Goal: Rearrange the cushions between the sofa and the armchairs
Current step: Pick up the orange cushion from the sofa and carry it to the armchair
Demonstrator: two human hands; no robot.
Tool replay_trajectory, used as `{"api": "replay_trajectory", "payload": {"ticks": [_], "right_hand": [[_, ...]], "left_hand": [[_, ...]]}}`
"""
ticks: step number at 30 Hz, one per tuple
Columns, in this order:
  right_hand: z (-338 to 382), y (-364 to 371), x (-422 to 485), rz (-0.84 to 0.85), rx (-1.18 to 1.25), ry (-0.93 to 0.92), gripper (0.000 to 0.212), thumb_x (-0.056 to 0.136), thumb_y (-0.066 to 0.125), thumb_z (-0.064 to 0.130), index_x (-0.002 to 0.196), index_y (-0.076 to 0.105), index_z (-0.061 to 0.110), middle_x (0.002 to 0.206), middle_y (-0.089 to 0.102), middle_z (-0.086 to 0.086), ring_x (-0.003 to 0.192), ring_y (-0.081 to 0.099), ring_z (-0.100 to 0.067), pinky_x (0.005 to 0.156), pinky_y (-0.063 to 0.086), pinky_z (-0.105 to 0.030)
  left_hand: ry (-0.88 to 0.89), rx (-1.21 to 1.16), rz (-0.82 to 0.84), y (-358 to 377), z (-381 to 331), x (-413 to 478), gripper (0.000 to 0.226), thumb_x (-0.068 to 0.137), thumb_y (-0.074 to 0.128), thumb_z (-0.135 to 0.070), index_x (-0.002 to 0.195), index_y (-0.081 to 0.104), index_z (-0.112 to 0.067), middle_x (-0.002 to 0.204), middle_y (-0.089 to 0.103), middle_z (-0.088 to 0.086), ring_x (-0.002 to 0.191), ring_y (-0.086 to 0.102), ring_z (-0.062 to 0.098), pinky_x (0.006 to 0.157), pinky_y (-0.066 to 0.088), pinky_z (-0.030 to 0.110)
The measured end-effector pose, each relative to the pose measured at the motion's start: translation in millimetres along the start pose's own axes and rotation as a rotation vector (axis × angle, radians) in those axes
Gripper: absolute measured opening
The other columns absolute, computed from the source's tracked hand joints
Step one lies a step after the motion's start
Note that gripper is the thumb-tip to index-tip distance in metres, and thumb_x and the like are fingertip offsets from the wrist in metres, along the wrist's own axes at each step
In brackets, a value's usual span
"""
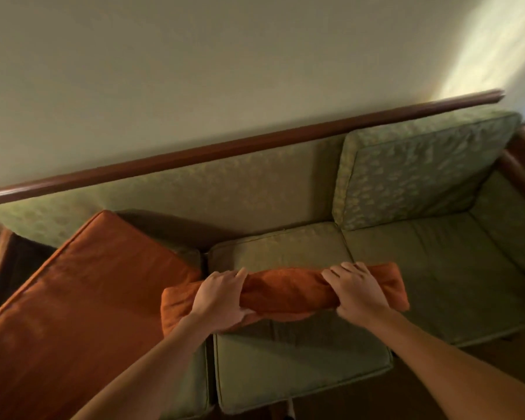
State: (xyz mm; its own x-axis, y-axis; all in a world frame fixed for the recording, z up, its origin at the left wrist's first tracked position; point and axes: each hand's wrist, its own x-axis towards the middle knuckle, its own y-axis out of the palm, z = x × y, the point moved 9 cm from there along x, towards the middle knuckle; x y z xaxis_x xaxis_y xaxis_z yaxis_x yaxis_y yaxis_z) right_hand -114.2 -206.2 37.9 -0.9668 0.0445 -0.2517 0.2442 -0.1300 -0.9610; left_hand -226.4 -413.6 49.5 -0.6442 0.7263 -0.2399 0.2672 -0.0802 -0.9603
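On the green patterned wooden-framed sofa (437,277), left hand (222,298) and right hand (358,291) clamp a soft orange cushion (288,291); placing it comes next, probably against the backrest.

small orange cushion (285,294): held edge-on over green sofa (285,247) middle seat | large orange cushion (82,295): flat, left seat

No legible text, label, brand, number or sign appears anywhere in the frame. The patterned fabric on the sofa (285,189) across the centre carries a woven motif only, no lettering.
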Motion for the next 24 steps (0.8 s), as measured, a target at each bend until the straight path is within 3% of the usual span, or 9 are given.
{"api": "replay_trajectory", "payload": {"ticks": [4,7,10,15,21,24], "right_hand": [[-21.9,-27.0,-31.9,-0.037,0.050,0.034,0.061,0.073,0.069,0.028,0.132,0.055,0.022,0.123,0.064,0.003,0.113,0.057,-0.020,0.103,0.039,-0.038],[-59.2,-43.8,-84.9,-0.117,0.088,0.085,0.065,0.082,0.061,0.051,0.140,0.049,0.025,0.123,0.064,0.005,0.113,0.057,-0.018,0.101,0.039,-0.036],[-109.0,-55.5,-161.2,-0.230,0.111,0.150,0.079,0.083,0.050,0.072,0.151,0.035,0.035,0.103,0.066,0.011,0.097,0.063,-0.016,0.090,0.048,-0.036],[-193.6,-77.6,-311.5,-0.331,0.174,0.328,0.065,0.083,0.056,0.065,0.144,0.041,0.048,0.084,0.060,0.017,0.082,0.061,-0.008,0.077,0.045,-0.028],[-287.7,-99.1,-496.8,-0.365,0.121,0.548,0.063,0.084,0.059,0.064,0.143,0.039,0.053,0.094,0.063,0.019,0.090,0.059,-0.006,0.080,0.043,-0.025],[-333.4,-107.6,-589.5,-0.392,0.087,0.682,0.062,0.084,0.061,0.062,0.142,0.044,0.049,0.095,0.065,0.017,0.091,0.061,-0.009,0.080,0.042,-0.026]], "left_hand": [[0.066,-0.062,-0.023,-26.7,-29.8,2.8,0.075,0.074,0.064,-0.070,0.133,0.042,-0.029,0.118,0.064,-0.005,0.104,0.061,0.019,0.095,0.045,0.033],[0.182,-0.104,-0.050,-57.3,-85.5,13.5,0.065,0.072,0.066,-0.064,0.126,0.042,-0.038,0.111,0.066,-0.010,0.101,0.062,0.017,0.091,0.047,0.037],[0.308,-0.134,-0.025,-79.9,-171.3,27.8,0.060,0.071,0.069,-0.051,0.124,0.043,-0.041,0.107,0.067,-0.010,0.098,0.063,0.016,0.085,0.049,0.035],[0.519,-0.093,-0.015,-95.1,-344.6,37.0,0.054,0.070,0.072,-0.035,0.118,0.046,-0.039,0.093,0.069,-0.006,0.087,0.066,0.020,0.070,0.044,0.033],[0.747,-0.111,-0.051,-104.3,-564.2,24.3,0.051,0.068,0.077,-0.043,0.112,0.052,-0.036,0.093,0.072,-0.004,0.089,0.067,0.025,0.068,0.043,0.034],[0.856,-0.100,-0.039,-103.1,-674.6,17.9,0.052,0.067,0.077,-0.035,0.112,0.051,-0.037,0.092,0.072,-0.004,0.088,0.068,0.026,0.070,0.046,0.036]]}}
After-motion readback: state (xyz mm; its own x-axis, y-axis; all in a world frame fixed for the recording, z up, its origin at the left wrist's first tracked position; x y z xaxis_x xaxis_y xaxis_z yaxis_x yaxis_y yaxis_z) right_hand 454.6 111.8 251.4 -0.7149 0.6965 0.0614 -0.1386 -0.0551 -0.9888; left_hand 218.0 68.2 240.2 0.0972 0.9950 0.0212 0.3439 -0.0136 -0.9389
